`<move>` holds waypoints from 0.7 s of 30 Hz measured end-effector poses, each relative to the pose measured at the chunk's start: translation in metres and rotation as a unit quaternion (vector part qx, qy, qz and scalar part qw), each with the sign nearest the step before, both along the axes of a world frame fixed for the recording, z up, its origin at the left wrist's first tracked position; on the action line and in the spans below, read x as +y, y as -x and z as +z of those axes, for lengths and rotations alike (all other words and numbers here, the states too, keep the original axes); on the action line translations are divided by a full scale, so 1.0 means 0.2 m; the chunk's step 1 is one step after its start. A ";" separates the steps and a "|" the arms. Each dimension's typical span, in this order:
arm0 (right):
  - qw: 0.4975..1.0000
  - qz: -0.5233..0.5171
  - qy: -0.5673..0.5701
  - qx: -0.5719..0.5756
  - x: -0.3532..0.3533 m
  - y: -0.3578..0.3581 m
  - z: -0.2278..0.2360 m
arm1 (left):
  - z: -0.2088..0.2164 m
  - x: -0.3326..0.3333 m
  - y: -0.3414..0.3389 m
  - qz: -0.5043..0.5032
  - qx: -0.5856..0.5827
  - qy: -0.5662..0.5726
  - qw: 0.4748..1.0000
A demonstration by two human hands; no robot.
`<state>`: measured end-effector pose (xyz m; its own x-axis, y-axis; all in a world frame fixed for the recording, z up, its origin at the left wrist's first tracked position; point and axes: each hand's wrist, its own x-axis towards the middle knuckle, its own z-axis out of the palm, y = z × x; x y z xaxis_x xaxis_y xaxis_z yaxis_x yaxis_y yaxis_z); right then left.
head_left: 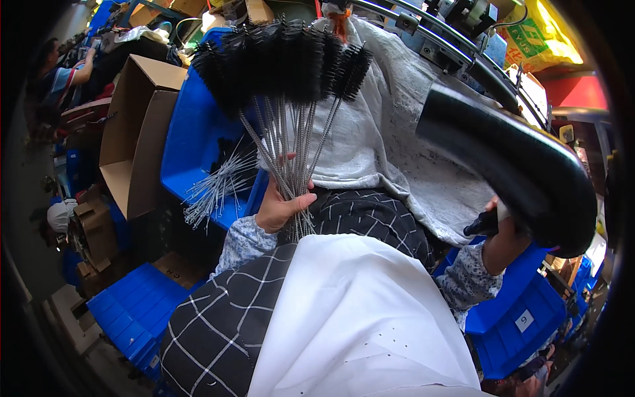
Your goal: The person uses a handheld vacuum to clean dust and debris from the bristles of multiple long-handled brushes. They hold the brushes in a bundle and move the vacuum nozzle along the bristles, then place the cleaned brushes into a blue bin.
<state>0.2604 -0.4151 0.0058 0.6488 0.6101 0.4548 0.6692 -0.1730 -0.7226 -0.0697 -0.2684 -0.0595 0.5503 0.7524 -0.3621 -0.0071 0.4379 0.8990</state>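
Note:
My left hand (pixel 283 206) is wrapped round the twisted wire stems of a bundle of black-bristled tube brushes (pixel 278 63), held upright with the bristle heads fanned out at the top. On the right, my right hand (pixel 504 238) is closed round the handle of a black tool with a thick curved barrel (pixel 509 155); the barrel hides part of the fingers. Beside my left hand, a blue bin (pixel 182 155) holds more wire brushes (pixel 225 182), their looped ends pointing toward me. A white cloth (pixel 357 311) and dark checked fabric cover my lap.
Grey-white sheeting (pixel 423 152) drapes over the work area ahead, below metal machinery (pixel 443 30). An open cardboard box (pixel 142 126) stands left of the bin. More blue bins (pixel 135 311) sit low on both sides. Another person (pixel 63 83) is at far left.

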 end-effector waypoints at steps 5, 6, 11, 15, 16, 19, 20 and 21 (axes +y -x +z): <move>1.000 0.030 0.000 0.002 0.05 0.04 0.05 | -0.03 0.01 0.04 -0.019 -0.047 0.042 0.998; 0.993 0.042 -0.045 0.103 0.06 0.04 0.06 | -0.05 0.01 0.04 -0.018 -0.090 0.048 0.995; 0.945 0.089 -0.130 0.286 0.10 0.06 0.10 | -0.04 0.04 0.04 -0.040 -0.129 0.073 0.988; 0.968 -0.002 -0.064 0.244 0.13 0.04 0.11 | -0.02 0.05 0.03 -0.031 -0.144 0.076 0.986; 0.957 0.026 -0.084 0.276 0.12 0.04 0.11 | -0.02 0.05 0.04 -0.028 -0.143 0.073 0.987; 0.936 0.107 -0.135 0.308 0.10 0.07 0.12 | -0.02 0.06 0.04 -0.031 -0.147 0.059 0.987; 0.949 0.071 -0.114 0.284 0.11 0.07 0.12 | 0.01 0.07 0.03 -0.033 -0.135 0.052 0.989; 0.960 0.034 -0.093 0.260 0.13 0.08 0.12 | 0.03 0.08 0.03 -0.035 -0.124 0.044 0.991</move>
<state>0.2449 -0.3893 0.0303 0.7793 0.5986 0.1853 0.2145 0.0231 -0.9765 -0.0757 -0.2521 -0.0541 0.6796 0.6812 -0.2723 -0.1897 0.5217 0.8318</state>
